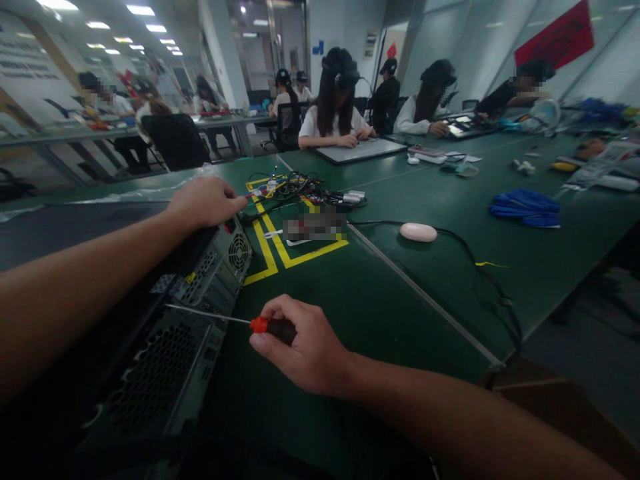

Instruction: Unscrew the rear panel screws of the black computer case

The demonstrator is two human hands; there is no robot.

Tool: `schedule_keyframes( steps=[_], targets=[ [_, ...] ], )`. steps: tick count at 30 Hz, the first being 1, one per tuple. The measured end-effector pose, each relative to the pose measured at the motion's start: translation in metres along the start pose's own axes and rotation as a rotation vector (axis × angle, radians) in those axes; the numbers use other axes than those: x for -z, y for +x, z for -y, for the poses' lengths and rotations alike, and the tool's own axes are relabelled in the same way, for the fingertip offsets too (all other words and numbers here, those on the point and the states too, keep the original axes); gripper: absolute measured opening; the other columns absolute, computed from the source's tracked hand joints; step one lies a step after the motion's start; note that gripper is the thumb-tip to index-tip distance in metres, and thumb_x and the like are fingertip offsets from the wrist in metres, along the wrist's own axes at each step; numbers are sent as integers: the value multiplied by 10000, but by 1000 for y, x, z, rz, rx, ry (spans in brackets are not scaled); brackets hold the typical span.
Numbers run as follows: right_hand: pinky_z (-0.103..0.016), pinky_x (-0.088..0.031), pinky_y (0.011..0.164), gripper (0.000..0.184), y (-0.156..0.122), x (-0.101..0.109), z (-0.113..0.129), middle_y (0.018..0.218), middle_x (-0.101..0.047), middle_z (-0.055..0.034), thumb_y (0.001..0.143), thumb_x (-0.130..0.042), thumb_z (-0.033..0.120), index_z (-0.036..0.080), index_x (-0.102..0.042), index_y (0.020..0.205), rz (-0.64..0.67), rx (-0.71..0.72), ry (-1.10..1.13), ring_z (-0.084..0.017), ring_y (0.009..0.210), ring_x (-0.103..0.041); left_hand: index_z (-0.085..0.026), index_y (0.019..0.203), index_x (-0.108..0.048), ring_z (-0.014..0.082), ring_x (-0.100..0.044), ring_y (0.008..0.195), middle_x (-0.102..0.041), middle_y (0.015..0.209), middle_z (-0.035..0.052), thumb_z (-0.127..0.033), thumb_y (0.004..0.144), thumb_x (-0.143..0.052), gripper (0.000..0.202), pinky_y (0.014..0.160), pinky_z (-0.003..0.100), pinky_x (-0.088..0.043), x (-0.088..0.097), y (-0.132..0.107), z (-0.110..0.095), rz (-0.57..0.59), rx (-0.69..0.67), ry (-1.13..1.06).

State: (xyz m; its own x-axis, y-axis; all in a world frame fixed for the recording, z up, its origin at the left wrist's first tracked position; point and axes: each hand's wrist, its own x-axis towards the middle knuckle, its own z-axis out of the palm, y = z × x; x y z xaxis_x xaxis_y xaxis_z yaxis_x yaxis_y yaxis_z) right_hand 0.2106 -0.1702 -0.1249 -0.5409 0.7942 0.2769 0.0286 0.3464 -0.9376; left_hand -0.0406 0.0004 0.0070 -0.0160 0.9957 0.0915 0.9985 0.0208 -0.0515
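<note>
At PC case (170,373) w/ fan grille (239,252), R grip (313,343) pinches screwdriver (259,325); L grip (203,200), can't tell.

Orange-collared screwdriver (259,325), tip at vented computer case (173,360).

Red-and-black screwdriver (259,325), green table (380,303)

Ceiling lights (141,11) glare white at the upper left, while the green tabletop (425,287) is dim and the lower-left foreground sinks into near-black shadow. Wide-angle stretching warps the edges. The far background looks soft, and pixelated blocks (316,227) hide several patches.
</note>
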Motion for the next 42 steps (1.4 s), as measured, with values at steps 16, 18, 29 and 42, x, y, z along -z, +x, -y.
schedule_keyframes(
  steps=[16,18,29,42],
  targets=[
    [-343,-621,831,369,0,1,-2,972,-795,3,981,-937,462,260,-717,1198,-20,14,-97,-202,819,-727,-95,1410,-944,498,-784,1209,-870,1333,319,-669,1055,-450,836,966,573,-583,-3,2,2,-22,-3,-15],
    [-345,-626,838,307,0,1,-2,975,-795,2,985,-909,404,268,-691,1152,-17,12,-116,-204,835,-732,-92,1426,-940,503,-783,1214,-870,1324,318,-674,1047,-446,852,966,577,-585,-2,2,2,-17,0,-7],
    [-358,-620,860,215,0,2,0,967,-775,-5,1046,-835,395,268,-667,1086,-4,45,-98,-208,840,-726,-117,1391,-950,482,-786,1212,-878,1319,284,-670,1058,-454,814,978,561,-591,-4,4,4,-22,-6,11],
    [-361,-594,863,204,1,2,2,956,-752,-4,1037,-827,396,264,-674,1062,-5,48,-88,-205,831,-697,-115,1407,-949,500,-784,1247,-868,1349,298,-680,1061,-497,802,1008,585,-597,-2,1,2,-17,7,-22]
  ],
)
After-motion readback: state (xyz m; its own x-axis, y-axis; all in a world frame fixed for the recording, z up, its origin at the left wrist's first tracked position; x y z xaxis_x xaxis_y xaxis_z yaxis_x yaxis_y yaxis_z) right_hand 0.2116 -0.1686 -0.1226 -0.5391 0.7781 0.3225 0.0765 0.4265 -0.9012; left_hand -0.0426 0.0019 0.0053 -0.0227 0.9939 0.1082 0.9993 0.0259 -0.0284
